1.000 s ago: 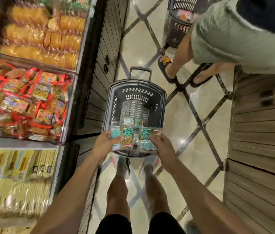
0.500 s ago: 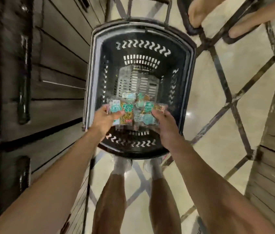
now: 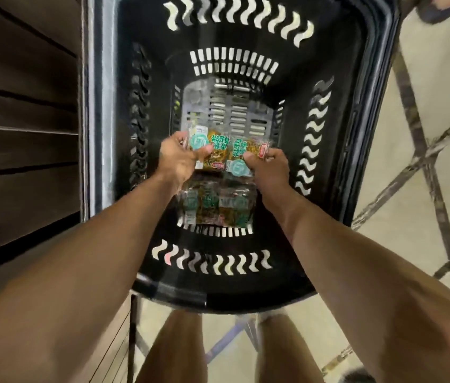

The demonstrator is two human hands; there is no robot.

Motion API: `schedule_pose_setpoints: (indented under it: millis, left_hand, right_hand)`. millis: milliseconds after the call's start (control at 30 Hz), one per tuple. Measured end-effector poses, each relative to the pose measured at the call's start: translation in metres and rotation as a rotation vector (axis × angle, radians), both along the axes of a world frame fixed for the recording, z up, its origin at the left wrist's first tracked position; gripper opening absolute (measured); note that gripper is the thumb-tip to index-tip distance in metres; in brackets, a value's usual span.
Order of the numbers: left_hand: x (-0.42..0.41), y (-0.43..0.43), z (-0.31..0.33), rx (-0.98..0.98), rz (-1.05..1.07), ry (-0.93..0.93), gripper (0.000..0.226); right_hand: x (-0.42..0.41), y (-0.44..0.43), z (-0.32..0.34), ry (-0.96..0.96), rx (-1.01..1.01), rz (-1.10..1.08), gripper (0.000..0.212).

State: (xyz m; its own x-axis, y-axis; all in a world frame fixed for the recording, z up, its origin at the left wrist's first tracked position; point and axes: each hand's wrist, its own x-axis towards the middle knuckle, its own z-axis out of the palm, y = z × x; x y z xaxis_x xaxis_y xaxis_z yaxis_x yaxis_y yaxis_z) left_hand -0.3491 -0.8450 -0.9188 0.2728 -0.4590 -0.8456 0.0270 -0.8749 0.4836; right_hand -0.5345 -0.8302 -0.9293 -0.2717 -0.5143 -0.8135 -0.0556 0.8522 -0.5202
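Pale tiled floor (image 3: 428, 87) with dark diagonal lines carries a black basket (image 3: 340, 56), its left rim just beside a dark slatted shelf front (image 3: 24, 139). The left hand (image 3: 176, 158) and right hand (image 3: 269, 168) each pinch one end of a clear snack pack (image 3: 225, 150), held flat and low over the basket's middle, probably to lay it level. A second pack (image 3: 215, 210) lies by the near wall, leaving room only farther in.

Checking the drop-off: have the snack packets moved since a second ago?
Yes. The snack packets, held by left hand and right hand, went from over the near rim of the basket down and forward inside it.
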Motion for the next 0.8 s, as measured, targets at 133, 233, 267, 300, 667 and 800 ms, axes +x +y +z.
schedule_pose_setpoints:
  millis: [133,233,267,300,667,800]
  left_hand:
    - [-0.002,-0.004,-0.029,0.01,-0.046,-0.079,0.048]
    - [0.007,0.004,-0.053,0.038,-0.154,-0.161,0.054]
    - [0.012,0.007,-0.06,0.064,-0.165,-0.167,0.055]
    - [0.015,0.01,-0.067,0.081,-0.193,-0.172,0.054]
    - [0.013,0.01,-0.077,0.069,-0.513,-0.354,0.051]
    - [0.014,0.013,-0.079,0.082,-0.486,-0.28,0.042]
  right_hand:
    - [0.016,-0.004,-0.029,0.057,0.039,-0.071,0.032]
    - [0.026,-0.001,-0.042,0.081,0.079,-0.055,0.037]
    - [0.028,0.0,-0.046,0.086,0.087,-0.042,0.04]
    - [0.029,0.002,-0.05,0.095,0.095,-0.026,0.042]
    - [0.027,0.005,-0.073,0.338,0.135,0.182,0.04]
    - [0.023,0.005,-0.08,0.309,0.202,0.226,0.035]
